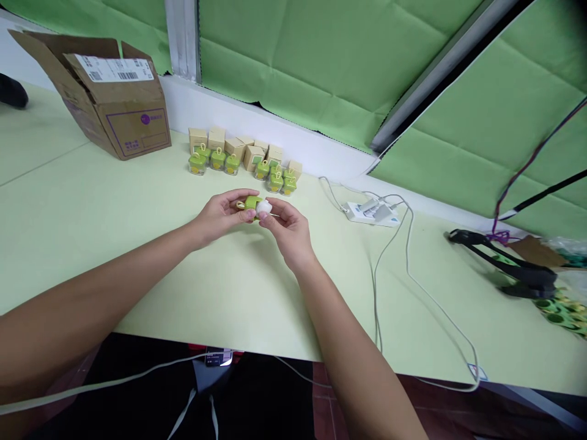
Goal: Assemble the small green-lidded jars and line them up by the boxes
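Observation:
My left hand (224, 214) has its fingers closed around a small green cap (251, 205) with a pale loop at its left end. Pressed against the cap's right side is a soft-looking white round piece (263, 208), pinched between the thumb and fingers of my right hand (288, 226). A thin pale strand juts out to the right beside that thumb. Both hands meet just above the table, and the fingers partly hide the cap. Beyond them stand several small clear jars (217, 159) with green lids, loops and yellow marks.
Small cardboard boxes (217, 138) line the wall behind the jars. At the left stands a large open carton (131, 122). A power strip (372, 214) with white cables lies right of my hands. Farther right are a black handled tool (509, 260) and green ring-shaped parts (562, 315).

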Demonstrator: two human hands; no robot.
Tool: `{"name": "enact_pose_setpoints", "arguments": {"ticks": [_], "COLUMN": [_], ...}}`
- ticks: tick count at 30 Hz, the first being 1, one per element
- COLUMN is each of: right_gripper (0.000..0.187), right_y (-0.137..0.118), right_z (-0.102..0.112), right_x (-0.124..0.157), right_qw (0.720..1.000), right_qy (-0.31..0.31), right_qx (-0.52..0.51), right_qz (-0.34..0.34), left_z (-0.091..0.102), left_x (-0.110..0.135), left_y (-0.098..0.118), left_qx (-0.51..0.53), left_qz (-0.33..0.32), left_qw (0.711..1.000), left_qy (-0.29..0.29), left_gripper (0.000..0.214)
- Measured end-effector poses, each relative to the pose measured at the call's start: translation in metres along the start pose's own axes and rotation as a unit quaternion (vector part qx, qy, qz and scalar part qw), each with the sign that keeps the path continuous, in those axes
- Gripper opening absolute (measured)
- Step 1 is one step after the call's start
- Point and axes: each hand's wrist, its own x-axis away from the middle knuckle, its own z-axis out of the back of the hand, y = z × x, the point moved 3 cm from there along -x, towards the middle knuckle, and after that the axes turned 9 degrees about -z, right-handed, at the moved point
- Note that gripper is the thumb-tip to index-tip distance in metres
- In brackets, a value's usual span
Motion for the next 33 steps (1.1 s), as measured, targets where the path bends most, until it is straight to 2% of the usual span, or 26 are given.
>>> {"name": "enact_pose_setpoints", "arguments": {"ticks": [9,22,33], "right_gripper": [0.053,0.052,0.06], "right_y": [0.0003,-0.003,-0.0058], "right_z": [0.0021,0.0043,0.0052], "right_x": [-0.0011,0.0011,0.0023], "right_qw": [1.0,1.0,0.999], "right_qy": [0.002,0.018,0.01], "right_qx": [0.025,0.002,0.043], "right_qz": [0.014,-0.002,0.009], "left_z": [0.0002,-0.0008,-0.0015], "left_x": [-0.0003,0.0014,0.0016], "left_y": [0.0003,0.0058,0.0075], "left_qx": [0.007,0.102,0.09], "left_qz": [0.013,0.058,0.057], "left_qw": [1.0,0.993,0.994], "left_qy": [0.005,-0.007,-0.01], "left_gripper": [0.063,0.063,0.07]}}
